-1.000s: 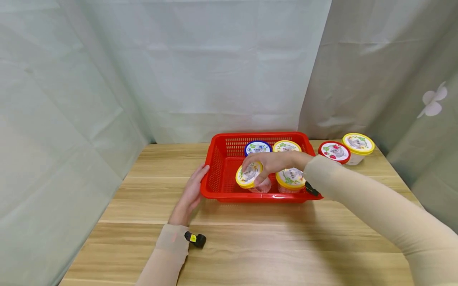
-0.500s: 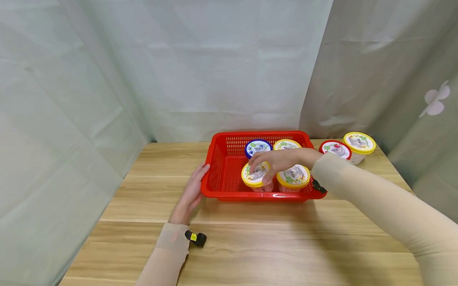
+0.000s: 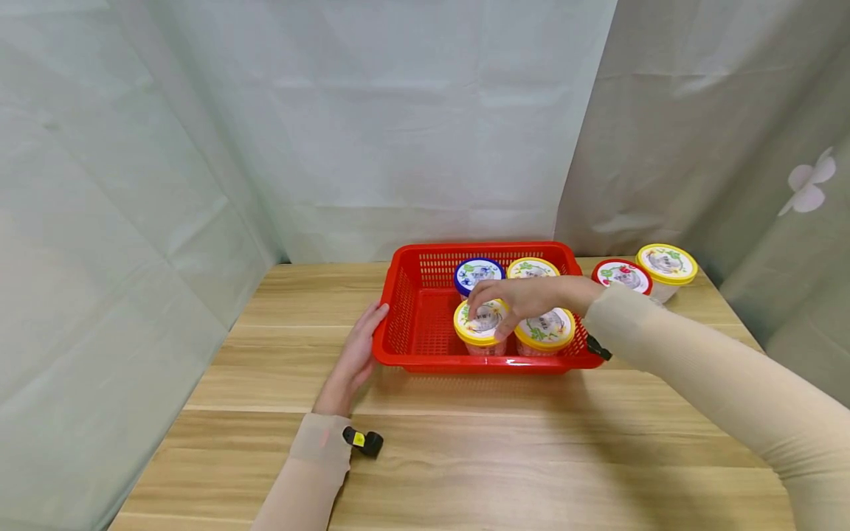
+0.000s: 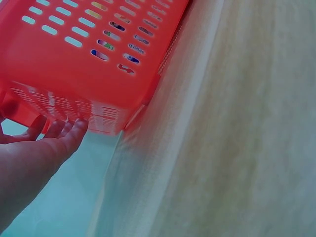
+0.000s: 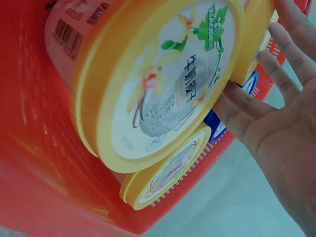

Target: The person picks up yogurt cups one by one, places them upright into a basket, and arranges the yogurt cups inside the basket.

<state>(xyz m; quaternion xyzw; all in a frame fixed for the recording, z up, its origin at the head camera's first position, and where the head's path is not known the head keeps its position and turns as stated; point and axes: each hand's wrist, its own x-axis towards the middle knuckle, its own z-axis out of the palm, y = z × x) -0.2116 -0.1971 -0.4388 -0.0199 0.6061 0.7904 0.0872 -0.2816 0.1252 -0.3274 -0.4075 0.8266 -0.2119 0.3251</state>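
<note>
A red plastic basket point(image 3: 425, 361) with slotted walls stands toward the back of the table. My left hand point(image 3: 357, 352) lies along its left end, the fingertips touching the wall just under the rim in the left wrist view. My right hand point(image 3: 527, 295) reaches into the basket from the right. From above, it spans a yellow-lidded tub point(image 3: 486, 324) at the lid, thumb on one side and fingers on the other. That tub stands upright in the front row, beside another yellow-lidded tub point(image 3: 546, 329). Behind them are a blue-lidded tub point(image 3: 479, 273) and a third yellow-lidded one point(image 3: 532, 268).
Outside the basket on the right stand a red-lidded tub point(image 3: 621, 276), partly behind the right sleeve, and a yellow-lidded tub point(image 3: 667, 264) near the table's back right corner. A pale cloth curtain point(image 3: 425, 133) hangs behind the wooden table point(image 3: 465, 457).
The right hand has brought the tub rightward and set it level, from tilted, beside the front right tub. The left hand has stayed at the basket's left end.
</note>
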